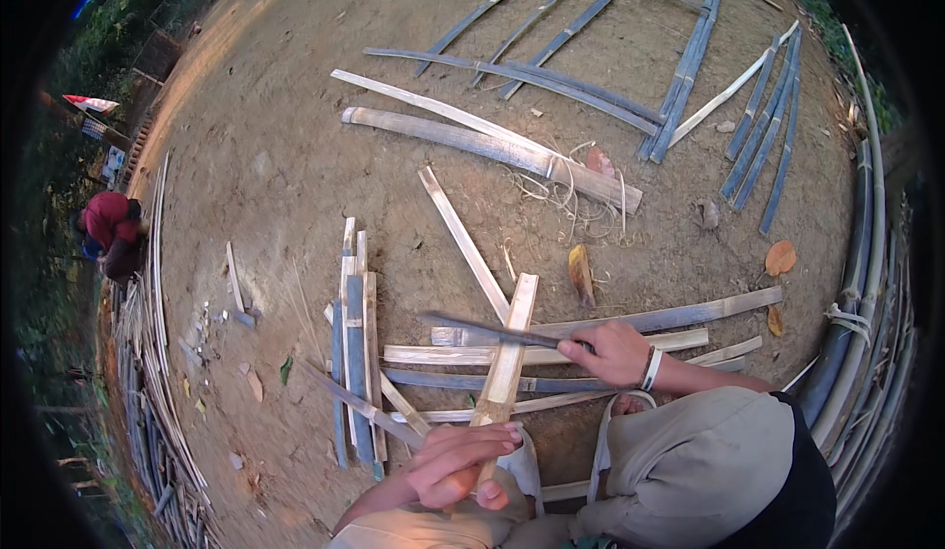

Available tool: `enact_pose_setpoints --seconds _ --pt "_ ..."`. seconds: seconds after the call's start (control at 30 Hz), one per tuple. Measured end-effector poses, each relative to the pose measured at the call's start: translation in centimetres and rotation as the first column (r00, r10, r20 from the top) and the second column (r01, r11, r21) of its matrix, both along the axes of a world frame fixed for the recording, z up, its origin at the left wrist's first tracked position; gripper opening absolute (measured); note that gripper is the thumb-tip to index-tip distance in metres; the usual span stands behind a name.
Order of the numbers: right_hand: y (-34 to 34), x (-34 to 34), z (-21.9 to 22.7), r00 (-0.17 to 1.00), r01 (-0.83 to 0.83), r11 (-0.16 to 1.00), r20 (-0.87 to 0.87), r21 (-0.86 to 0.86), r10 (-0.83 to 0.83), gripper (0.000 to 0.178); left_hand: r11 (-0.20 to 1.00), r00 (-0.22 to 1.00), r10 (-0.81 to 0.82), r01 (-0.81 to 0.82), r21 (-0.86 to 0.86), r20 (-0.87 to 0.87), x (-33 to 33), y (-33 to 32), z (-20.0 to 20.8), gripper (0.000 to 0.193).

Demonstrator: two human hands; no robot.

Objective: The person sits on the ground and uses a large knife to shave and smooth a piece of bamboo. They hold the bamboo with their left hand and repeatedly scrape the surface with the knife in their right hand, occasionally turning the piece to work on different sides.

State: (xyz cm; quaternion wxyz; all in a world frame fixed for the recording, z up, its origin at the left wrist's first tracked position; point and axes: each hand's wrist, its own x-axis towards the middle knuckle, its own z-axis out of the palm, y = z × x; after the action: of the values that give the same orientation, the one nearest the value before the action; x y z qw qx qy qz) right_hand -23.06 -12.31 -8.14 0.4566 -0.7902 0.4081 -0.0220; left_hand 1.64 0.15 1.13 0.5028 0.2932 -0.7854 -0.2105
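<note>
My left hand (pixel 455 462) is closed round the lower end of a split bamboo strip (pixel 505 372), whose pale inner face is turned up. The strip slants up and away from my lap. In my right hand (pixel 612 354), fingers wrapped round the handle, is a long dark-bladed knife (pixel 468 326). Its blade points left and lies across the strip near the far end; whether the edge is cutting in, I cannot tell. Beyond the strip, a thinner bamboo slat (pixel 461 239) rests on the ground. Several bamboo pieces (pixel 581 354) lie crosswise under and behind the knife.
Upright on the left are several short bamboo slats (pixel 354 352). Farther off lie a wide split bamboo (pixel 443 138) with shavings (pixel 571 200) and a bamboo frame (pixel 551 82). Long poles (pixel 856 254) line the right. A crouching person in red (pixel 108 219) is far left, beside piled bamboo (pixel 157 451).
</note>
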Motion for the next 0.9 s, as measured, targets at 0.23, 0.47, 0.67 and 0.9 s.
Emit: enact_pose_setpoints --seconds 0.23,0.47,0.67,0.9 --pt "-0.2 -0.5 1.1 0.985 -0.169 0.985 0.029 -0.017 0.170 0.057 0.983 1.000 0.008 -0.008 -0.186 0.002 -0.9 0.2 -2.4 0.031" --pt "-1.7 0.2 2.2 0.967 -0.239 0.971 -0.094 0.003 0.238 0.060 0.997 0.996 0.020 -0.013 -0.076 0.089 0.1 0.6 -1.7 0.039" --pt "-4.5 0.1 -2.4 0.971 -0.107 0.993 -0.212 0.044 0.114 0.062 0.996 0.999 0.048 -0.049 0.070 0.019 0.2 0.1 -0.6 0.040" --pt "-7.8 -0.3 -4.2 0.954 -0.068 0.997 -0.290 0.026 0.072 0.065 0.988 0.991 0.121 -0.126 0.087 0.063 0.6 0.3 0.0 0.043"
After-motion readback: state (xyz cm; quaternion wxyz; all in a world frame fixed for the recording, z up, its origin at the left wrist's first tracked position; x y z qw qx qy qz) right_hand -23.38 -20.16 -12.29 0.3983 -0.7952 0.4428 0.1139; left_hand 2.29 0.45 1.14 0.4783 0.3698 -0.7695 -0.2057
